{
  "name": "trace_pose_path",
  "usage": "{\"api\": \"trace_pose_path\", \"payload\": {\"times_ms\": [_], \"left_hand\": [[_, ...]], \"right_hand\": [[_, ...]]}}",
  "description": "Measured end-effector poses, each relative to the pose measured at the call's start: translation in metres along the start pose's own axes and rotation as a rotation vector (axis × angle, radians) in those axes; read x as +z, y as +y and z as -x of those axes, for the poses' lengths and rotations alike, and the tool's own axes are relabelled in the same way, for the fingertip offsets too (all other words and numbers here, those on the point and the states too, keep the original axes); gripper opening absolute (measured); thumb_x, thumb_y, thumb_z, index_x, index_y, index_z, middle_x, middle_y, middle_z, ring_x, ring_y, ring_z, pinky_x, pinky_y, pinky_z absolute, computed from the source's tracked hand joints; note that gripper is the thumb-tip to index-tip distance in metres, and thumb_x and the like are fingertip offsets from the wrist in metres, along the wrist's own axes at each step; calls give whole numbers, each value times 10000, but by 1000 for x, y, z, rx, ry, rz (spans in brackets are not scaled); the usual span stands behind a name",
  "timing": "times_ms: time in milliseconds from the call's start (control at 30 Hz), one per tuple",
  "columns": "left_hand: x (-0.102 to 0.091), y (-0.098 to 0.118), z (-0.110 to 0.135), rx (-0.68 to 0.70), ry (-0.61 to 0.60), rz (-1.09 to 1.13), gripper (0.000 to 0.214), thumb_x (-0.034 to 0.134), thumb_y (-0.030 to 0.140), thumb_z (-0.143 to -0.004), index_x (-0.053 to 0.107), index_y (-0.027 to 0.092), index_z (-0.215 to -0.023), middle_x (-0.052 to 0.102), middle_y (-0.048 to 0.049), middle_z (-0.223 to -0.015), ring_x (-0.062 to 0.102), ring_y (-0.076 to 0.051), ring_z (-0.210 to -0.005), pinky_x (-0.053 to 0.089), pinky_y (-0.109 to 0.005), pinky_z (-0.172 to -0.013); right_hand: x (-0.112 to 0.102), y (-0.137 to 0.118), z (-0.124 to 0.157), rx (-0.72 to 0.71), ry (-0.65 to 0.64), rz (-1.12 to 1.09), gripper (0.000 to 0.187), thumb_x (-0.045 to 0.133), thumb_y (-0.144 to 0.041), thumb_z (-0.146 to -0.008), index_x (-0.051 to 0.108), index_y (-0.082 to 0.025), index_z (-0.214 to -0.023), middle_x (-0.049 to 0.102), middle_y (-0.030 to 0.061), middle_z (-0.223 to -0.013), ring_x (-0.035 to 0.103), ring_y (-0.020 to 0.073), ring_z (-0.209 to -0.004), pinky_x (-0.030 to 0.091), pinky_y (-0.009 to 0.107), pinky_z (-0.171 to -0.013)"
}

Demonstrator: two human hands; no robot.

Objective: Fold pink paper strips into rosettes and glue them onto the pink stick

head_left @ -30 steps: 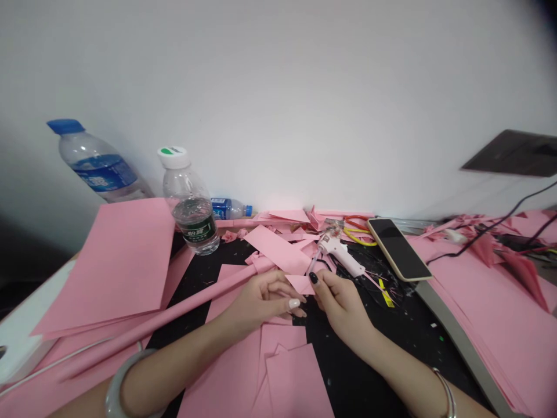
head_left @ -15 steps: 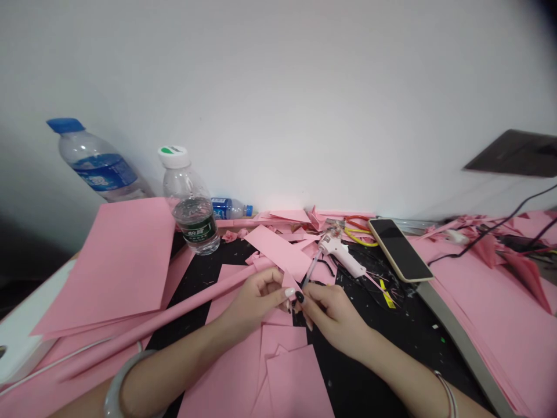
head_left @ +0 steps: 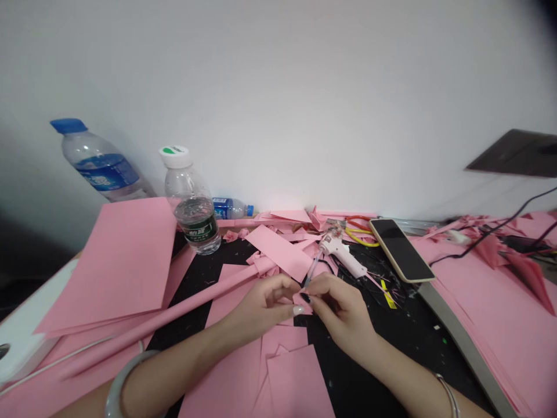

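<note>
**Black tabletop [head_left: 348, 371] against a plain pale-grey wall [head_left: 304, 104], with pink paper in both my hands**

A dark, slanted rectangular wall plate [head_left: 513, 152] is mounted at the right. At the left stand a large clear plastic bottle with a blue cap and blue label [head_left: 104, 165] and a clear plastic bottle with a white cap and dark green label [head_left: 194, 209]; a small blue-labelled plastic bottle [head_left: 232, 208] lies on its side near the wall. Centre: a small piece of pink paper [head_left: 299, 300] is held between my hands, above the tabletop. My left hand [head_left: 272, 302] is closed on its left side, thumb at the lower edge. My right hand [head_left: 343, 310] pinches its right side, the dark thumbnail uppermost. Just beyond my hands lie a flat pink paper rectangle [head_left: 278, 249] and a pale pink glue gun [head_left: 346, 258], its nozzle toward me. A black-screened phone in a cream case [head_left: 402, 249] lies farther right, beside a broad stack of pink sheets [head_left: 500, 313]. A long rolled pink paper tube [head_left: 183, 307] slants past my left forearm; loose pink paper cards [head_left: 298, 377] lie nearest me.
</note>
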State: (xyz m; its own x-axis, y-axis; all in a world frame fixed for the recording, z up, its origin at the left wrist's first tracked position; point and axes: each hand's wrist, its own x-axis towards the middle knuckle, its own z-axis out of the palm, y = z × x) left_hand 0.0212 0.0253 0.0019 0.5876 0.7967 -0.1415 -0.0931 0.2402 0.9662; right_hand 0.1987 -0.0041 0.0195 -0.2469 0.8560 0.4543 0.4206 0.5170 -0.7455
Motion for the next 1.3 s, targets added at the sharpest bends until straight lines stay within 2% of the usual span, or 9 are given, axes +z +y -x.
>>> {"api": "trace_pose_path", "payload": {"times_ms": [67,167,300,433,600,900,1100,1300], "left_hand": [[1,3,1,-81,-28,43,267,698,278,-737,598,167,-958,638,-30,-877,633,-173,-822,501,-287,-706],[0,4,1,-150,-73,79,201,662,326,-777,648,150,-872,683,-47,-850,674,-193,-838,521,-316,-761],[-1,2,3,-165,-35,99,200,660,338,-784,661,154,-863,704,-50,-880,692,-198,-855,529,-308,-770],[-2,2,3,-170,-20,109,210,652,351,-793,648,155,-871,706,-55,-888,695,-211,-877,539,-310,-756],[-3,0,2,-190,-3,145,217,642,352,-806,632,155,-896,711,-71,-924,693,-227,-919,546,-301,-747],[-3,0,0,-212,36,308,153,617,295,-831,598,165,-909,726,-76,-921,713,-206,-852,556,-247,-662],[-2,1,0,-198,39,338,174,640,303,-808,600,160,-898,724,-65,-853,716,-196,-784,550,-256,-649],[-4,-2,-1,-181,39,306,228,676,348,-781,601,157,-880,714,-55,-872,706,-188,-779,536,-270,-673]], "right_hand": [[0,0,0,1,32,7,134,517,-82,-853,568,-189,-793,595,13,-723,556,131,-626,423,241,-565],[0,-1,-1,-18,48,38,141,525,-66,-845,572,-185,-788,594,12,-717,557,128,-621,433,241,-565],[-2,0,-4,-118,41,100,169,520,-32,-846,619,-167,-871,618,54,-809,599,148,-738,484,257,-649],[-5,5,-3,-267,6,177,295,494,14,-849,625,-168,-1040,652,96,-972,621,169,-895,512,287,-770],[-8,13,-4,-371,-83,219,373,481,22,-848,591,-175,-1145,673,104,-1065,619,187,-963,525,335,-813],[-15,15,-9,-406,-175,289,386,431,5,-870,581,-169,-1180,680,98,-1111,613,173,-1052,518,336,-899],[-17,15,-11,-394,-212,299,383,432,8,-869,590,-159,-1175,676,96,-1129,599,161,-1087,501,319,-941],[-16,14,-11,-366,-236,307,399,407,-14,-881,578,-177,-1203,670,94,-1148,603,169,-1096,513,338,-936]]}}
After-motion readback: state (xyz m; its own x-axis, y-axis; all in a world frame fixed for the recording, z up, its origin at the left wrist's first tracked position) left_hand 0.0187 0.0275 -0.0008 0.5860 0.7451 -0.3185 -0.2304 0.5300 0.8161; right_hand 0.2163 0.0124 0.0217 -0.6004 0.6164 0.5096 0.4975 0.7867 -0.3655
